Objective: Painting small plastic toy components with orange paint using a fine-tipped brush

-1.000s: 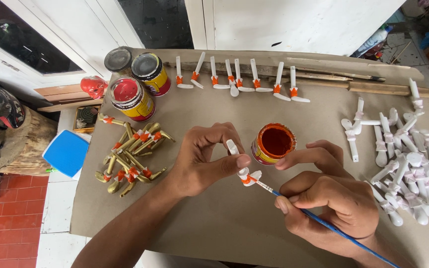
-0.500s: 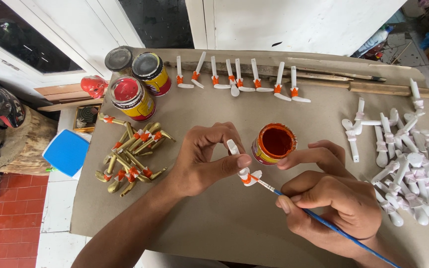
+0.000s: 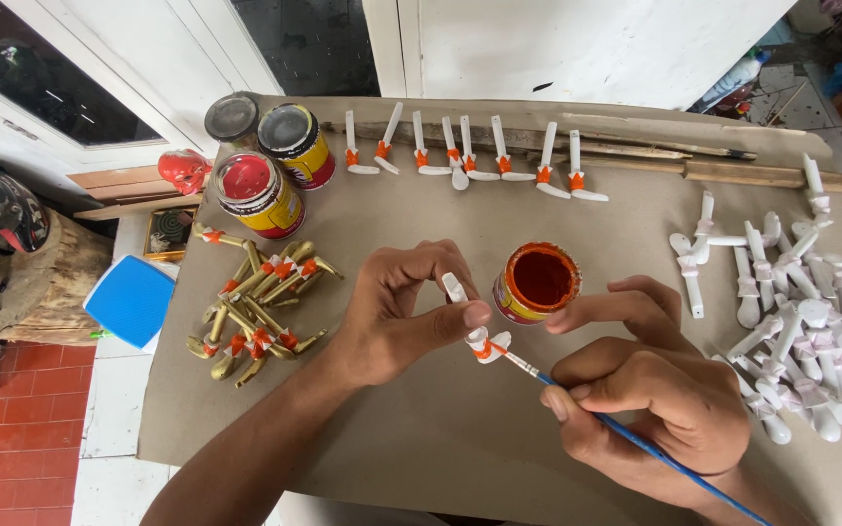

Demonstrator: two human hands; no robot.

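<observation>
The left hand point(image 3: 397, 312) is closed in a pinch: thumb and fingertips grip a small white piece point(image 3: 470, 317) at its upper end, holding it above the brown board point(image 3: 421, 429). The piece carries an orange band at its lower part. The right hand point(image 3: 660, 404) is curled shut around a blue-handled brush point(image 3: 635, 443), held like a pen; the brush tip touches the orange band on the piece. The right forefinger extends toward a small open tin of orange paint point(image 3: 535, 282), which stands just beside both hands.

Further out, a row of white pieces with orange bands point(image 3: 470, 161) lies along the far edge of the board. A pile of unpainted white pieces point(image 3: 791, 312) sits to the person's right. A cluster of gold pieces with orange bands point(image 3: 255, 307) lies to the left. Behind that cluster stand three larger tins point(image 3: 265, 166), one with a red lid
</observation>
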